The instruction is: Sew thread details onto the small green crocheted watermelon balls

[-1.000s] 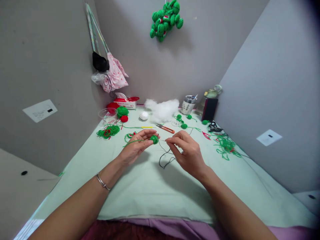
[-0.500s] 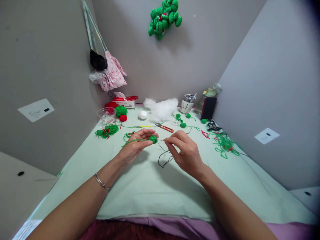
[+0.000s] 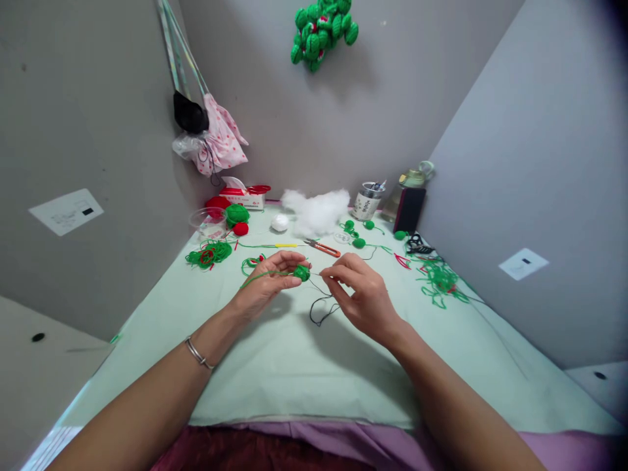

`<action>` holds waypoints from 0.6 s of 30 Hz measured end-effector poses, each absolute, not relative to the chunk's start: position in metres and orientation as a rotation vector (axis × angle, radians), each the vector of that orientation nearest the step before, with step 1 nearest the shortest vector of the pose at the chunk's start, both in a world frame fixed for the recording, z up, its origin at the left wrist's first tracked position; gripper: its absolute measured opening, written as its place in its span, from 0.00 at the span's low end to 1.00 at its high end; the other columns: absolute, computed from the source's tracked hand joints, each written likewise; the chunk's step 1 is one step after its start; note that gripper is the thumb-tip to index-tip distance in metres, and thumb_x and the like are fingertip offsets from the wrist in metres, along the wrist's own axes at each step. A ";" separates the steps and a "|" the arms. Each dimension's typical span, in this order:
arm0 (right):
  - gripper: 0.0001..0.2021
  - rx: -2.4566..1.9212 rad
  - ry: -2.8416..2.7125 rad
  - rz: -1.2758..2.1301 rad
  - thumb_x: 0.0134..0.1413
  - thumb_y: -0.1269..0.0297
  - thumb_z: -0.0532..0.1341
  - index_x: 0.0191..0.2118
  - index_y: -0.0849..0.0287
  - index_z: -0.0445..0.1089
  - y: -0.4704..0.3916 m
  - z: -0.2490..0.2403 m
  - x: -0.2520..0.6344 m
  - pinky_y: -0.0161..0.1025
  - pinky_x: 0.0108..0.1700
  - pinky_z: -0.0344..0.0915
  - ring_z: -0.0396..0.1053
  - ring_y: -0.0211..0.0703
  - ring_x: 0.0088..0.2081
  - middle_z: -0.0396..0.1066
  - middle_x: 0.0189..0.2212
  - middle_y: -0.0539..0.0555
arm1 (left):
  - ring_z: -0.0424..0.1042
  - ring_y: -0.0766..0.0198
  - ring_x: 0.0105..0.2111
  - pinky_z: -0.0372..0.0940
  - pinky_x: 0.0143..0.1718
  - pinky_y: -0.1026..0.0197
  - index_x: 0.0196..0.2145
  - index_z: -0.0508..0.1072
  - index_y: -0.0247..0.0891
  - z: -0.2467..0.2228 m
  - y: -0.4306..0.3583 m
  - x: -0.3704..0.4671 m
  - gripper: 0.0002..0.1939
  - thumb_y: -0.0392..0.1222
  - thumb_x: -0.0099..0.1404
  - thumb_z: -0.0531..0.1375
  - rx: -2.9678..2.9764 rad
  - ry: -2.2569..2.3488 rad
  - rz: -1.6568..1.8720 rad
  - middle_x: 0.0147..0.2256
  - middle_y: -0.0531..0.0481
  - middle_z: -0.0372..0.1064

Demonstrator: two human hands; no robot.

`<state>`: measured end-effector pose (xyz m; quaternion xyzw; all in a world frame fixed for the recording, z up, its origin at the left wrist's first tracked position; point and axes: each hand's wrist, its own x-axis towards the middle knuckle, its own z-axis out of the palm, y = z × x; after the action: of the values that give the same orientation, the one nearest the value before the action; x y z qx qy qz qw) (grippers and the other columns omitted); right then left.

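Observation:
My left hand (image 3: 267, 281) pinches a small green crocheted ball (image 3: 301, 273) between thumb and fingers. A green yarn tail (image 3: 255, 277) trails from it across the palm. To the right, my right hand (image 3: 360, 288) is closed in a pinch on a thin needle (image 3: 316, 273), whose tip points at the ball. Dark thread (image 3: 316, 317) runs from the ball and loops on the cloth below. Just beyond the hands lie orange-handled thread snips (image 3: 324, 248) and a yellow crochet hook (image 3: 286, 246).
White stuffing (image 3: 318, 212) is heaped at the back. Green yarn balls (image 3: 237, 215), a clear tub (image 3: 209, 224) and yarn scraps (image 3: 209, 254) lie at left. At right are a pen tin (image 3: 366, 203), a phone (image 3: 410, 210) and tangled green scraps (image 3: 441, 281). Green crocheted pieces (image 3: 321, 36) hang above.
Both hands keep nearly the same pose, with the needle still at the ball's right side. The ball looks slightly turned, and the camera view has shifted a little.

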<state>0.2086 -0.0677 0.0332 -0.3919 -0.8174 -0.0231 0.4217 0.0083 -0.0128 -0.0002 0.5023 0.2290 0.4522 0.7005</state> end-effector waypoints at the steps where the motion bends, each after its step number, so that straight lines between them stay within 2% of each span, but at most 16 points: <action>1: 0.07 -0.988 -2.030 0.012 0.62 0.73 0.56 0.38 0.57 0.71 -0.068 0.033 0.209 0.39 0.35 0.63 0.64 0.41 0.33 0.65 0.30 0.54 | 0.70 0.58 0.49 0.61 0.50 0.58 0.44 0.75 0.38 -0.001 -0.013 0.008 0.20 0.31 0.53 0.69 1.121 0.505 0.996 0.45 0.44 0.75; 6: 0.06 -1.045 -1.922 0.359 0.61 0.70 0.59 0.36 0.57 0.73 -0.070 0.037 0.209 0.37 0.30 0.60 0.63 0.39 0.31 0.65 0.30 0.52 | 0.70 0.60 0.49 0.60 0.50 0.60 0.43 0.75 0.39 -0.001 -0.013 0.008 0.19 0.31 0.52 0.69 1.103 0.450 0.940 0.45 0.46 0.75; 10: 0.05 -1.072 -1.889 0.591 0.61 0.67 0.60 0.35 0.58 0.73 -0.069 0.039 0.209 0.36 0.31 0.61 0.65 0.38 0.31 0.67 0.30 0.52 | 0.71 0.59 0.48 0.60 0.49 0.60 0.41 0.75 0.39 0.000 -0.013 0.007 0.21 0.28 0.49 0.69 1.077 0.439 0.926 0.43 0.47 0.75; 18: 0.04 -1.071 -1.882 0.703 0.59 0.67 0.61 0.33 0.59 0.72 -0.065 0.034 0.207 0.36 0.35 0.62 0.66 0.38 0.33 0.69 0.31 0.52 | 0.71 0.65 0.42 0.62 0.43 0.64 0.40 0.73 0.40 -0.005 -0.011 0.009 0.22 0.27 0.48 0.70 1.108 0.429 0.897 0.41 0.50 0.72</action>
<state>0.2067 -0.0651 0.0336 -0.4273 -0.7504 0.2805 0.4190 0.0088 -0.0111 -0.0053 0.5043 0.1953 0.4080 0.7355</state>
